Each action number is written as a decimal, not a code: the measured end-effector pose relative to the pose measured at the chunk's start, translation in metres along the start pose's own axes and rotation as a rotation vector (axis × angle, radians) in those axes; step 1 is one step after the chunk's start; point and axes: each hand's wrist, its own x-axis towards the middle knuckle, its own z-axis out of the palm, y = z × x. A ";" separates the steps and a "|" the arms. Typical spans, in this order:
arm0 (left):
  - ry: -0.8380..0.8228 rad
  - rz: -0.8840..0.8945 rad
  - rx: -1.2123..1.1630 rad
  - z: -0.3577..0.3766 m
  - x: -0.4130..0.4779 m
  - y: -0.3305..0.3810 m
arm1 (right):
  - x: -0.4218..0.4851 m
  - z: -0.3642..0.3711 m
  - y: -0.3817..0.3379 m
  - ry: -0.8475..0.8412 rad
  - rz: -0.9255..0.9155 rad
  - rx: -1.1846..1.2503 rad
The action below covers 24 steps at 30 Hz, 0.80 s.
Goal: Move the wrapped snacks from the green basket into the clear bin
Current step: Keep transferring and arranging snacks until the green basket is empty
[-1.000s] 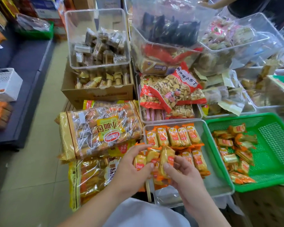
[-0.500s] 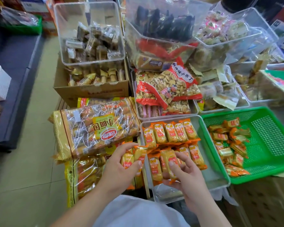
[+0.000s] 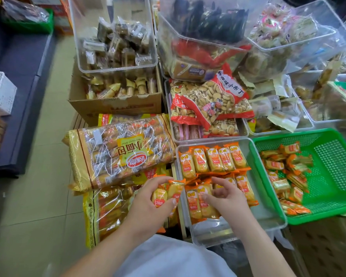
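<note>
The left hand [image 3: 154, 198] grips two snacks [image 3: 166, 193] between curled fingers and thumb, just outside the bin's left wall, probably a reserve to feed in one at a time. The right hand [image 3: 226, 194] hovers half open over the bin's near row [image 3: 198, 202]. Its fingers are loosely bent and its thumb touches a packet, apparently holding nothing; it seems to be nudging packets into line.

The bin [image 3: 268, 218] has a neat far row [image 3: 210, 159] of five, so packets are being laid side by side to fill it evenly. The basket [image 3: 340, 176], just right of the bin, keeps a heap [image 3: 286, 176] along its left side, so much is left to move.

A second ago both hands met on one packet at the bin's near left. They have since parted, and the right fingers have lifted off the row.
</note>
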 end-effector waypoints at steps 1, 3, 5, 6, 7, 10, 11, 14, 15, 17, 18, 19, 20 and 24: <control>0.002 -0.004 0.008 -0.001 0.000 -0.001 | 0.005 0.004 -0.001 0.009 0.020 -0.030; 0.013 -0.023 0.010 -0.004 0.001 -0.003 | 0.012 0.014 0.000 0.017 0.035 -0.108; 0.026 -0.041 0.032 -0.006 0.001 -0.005 | 0.015 0.023 0.006 0.023 0.033 -0.168; 0.033 -0.047 0.043 -0.007 0.001 -0.006 | 0.015 0.027 0.008 0.035 0.023 -0.191; 0.041 -0.050 0.048 -0.008 0.001 -0.007 | 0.015 0.030 0.009 0.053 0.006 -0.229; 0.068 -0.063 0.059 -0.008 0.000 -0.007 | 0.012 0.034 0.008 0.108 -0.066 -0.381; 0.077 -0.066 0.072 -0.008 0.000 -0.008 | 0.011 0.035 0.007 0.115 -0.074 -0.416; 0.089 -0.073 0.078 -0.003 -0.001 -0.007 | 0.009 0.036 0.006 0.103 -0.095 -0.512; 0.088 -0.079 0.066 -0.001 -0.001 -0.005 | 0.007 0.036 0.006 0.105 -0.104 -0.538; 0.080 -0.086 0.027 0.005 -0.002 0.000 | 0.002 0.031 0.003 0.130 -0.138 -0.532; 0.069 -0.087 0.005 0.008 -0.003 0.004 | -0.001 0.027 -0.001 0.134 -0.166 -0.479; 0.054 -0.087 -0.012 0.011 -0.003 0.008 | -0.005 0.022 -0.006 0.114 -0.183 -0.394; 0.037 -0.081 -0.019 0.015 -0.003 0.012 | -0.009 0.018 -0.012 0.062 -0.181 -0.278; -0.034 -0.046 -0.027 0.036 -0.002 0.020 | -0.021 0.009 -0.034 -0.248 -0.054 0.151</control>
